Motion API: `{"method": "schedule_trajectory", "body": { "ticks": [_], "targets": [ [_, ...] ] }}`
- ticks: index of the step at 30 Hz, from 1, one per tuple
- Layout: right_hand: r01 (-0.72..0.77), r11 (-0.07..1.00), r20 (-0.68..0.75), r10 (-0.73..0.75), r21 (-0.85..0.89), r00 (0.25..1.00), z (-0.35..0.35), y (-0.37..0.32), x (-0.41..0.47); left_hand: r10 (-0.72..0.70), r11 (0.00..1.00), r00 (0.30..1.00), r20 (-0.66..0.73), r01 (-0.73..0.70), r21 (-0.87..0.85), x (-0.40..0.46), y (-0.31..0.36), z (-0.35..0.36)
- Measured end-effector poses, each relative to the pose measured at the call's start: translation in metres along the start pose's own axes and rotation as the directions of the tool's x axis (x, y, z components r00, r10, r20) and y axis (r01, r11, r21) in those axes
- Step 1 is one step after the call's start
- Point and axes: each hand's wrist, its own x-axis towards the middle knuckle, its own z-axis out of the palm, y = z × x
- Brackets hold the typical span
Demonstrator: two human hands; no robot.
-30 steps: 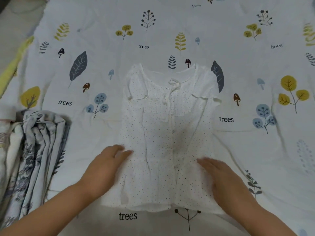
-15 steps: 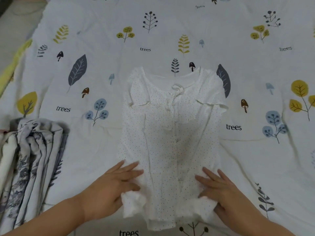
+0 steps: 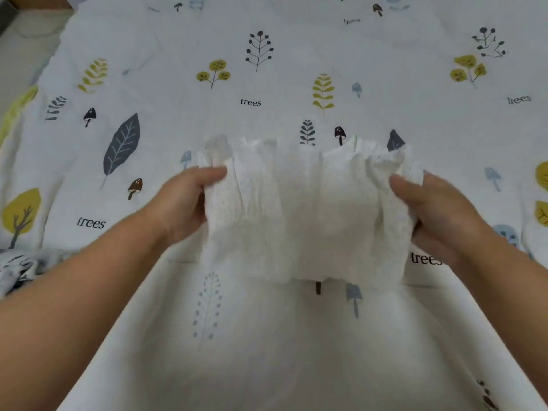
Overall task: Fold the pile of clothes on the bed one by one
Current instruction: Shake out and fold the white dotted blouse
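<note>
Head view: white cotton bed sheet printed with leaves, mushrooms and the word "trees" (image 3: pixel 267 336) fills the frame, soft and lightly creased. Centre of it: white dotted thin-fabric blouse (image 3: pixel 299 215), doubled over into a rough rectangle, bunched and ruffled at both side edges; near edge appears slightly lifted off the sheet. Lower left edge: grey-and-white floral patterned cloth pile (image 3: pixel 17 268), only a corner showing, well apart from the blouse.

Left hand (image 3: pixel 181 206) grips the blouse's left edge, thumb on top, fingers curled under. Right hand (image 3: pixel 439 215) grips the right edge likewise.

Risk, as judged: fabric is light and limp, so gathered edges may set down crooked and leave wrinkles locked inside the fold. Uneven pull between the two hands could skew the rectangle. Inner layers may slip out, since only the edges are held.
</note>
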Motion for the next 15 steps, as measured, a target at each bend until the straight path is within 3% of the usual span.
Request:
{"method": "schedule_trajectory", "body": {
  "ticks": [3, 5, 6, 8, 10, 12, 15],
  "targets": [
    [-0.014, 0.997, -0.034, 0.017, 0.077, 0.999, 0.0, -0.016, 0.027, -0.038, 0.983, 0.999, 0.014, 0.039, -0.178, 0.03, 0.017, -0.003],
    [-0.059, 0.996, -0.164, 0.07, 0.071, 0.984, 0.001, -0.017, 0.041, -0.05, 0.964, 0.999, 0.013, 0.052, -0.259, 0.045, 0.02, -0.004],
    [-0.09, 0.996, -0.261, 0.081, -0.022, 0.962, -0.001, -0.013, 0.049, -0.078, 0.963, 0.997, -0.03, 0.067, -0.261, 0.052, 0.017, -0.002],
    [-0.191, 0.904, -0.433, 0.007, -0.382, 0.901, -0.005, 0.001, 0.062, -0.108, 0.992, 0.966, -0.234, 0.09, -0.086, 0.065, 0.006, 0.002],
    [-0.282, 0.721, -0.519, -0.126, -0.633, 0.845, -0.007, 0.014, 0.062, -0.046, 0.949, 0.896, -0.441, 0.177, 0.26, 0.074, -0.011, 0.005],
    [-0.313, 0.657, -0.551, -0.187, -0.686, 0.814, -0.005, 0.026, 0.054, 0.11, 0.796, 0.835, -0.538, 0.25, 0.551, 0.073, -0.029, 0.004],
    [-0.32, 0.717, -0.54, -0.094, -0.62, 0.836, 0.001, 0.045, 0.042, 0.232, 0.654, 0.803, -0.549, 0.289, 0.699, 0.062, -0.051, 0.008]
  ]
}}
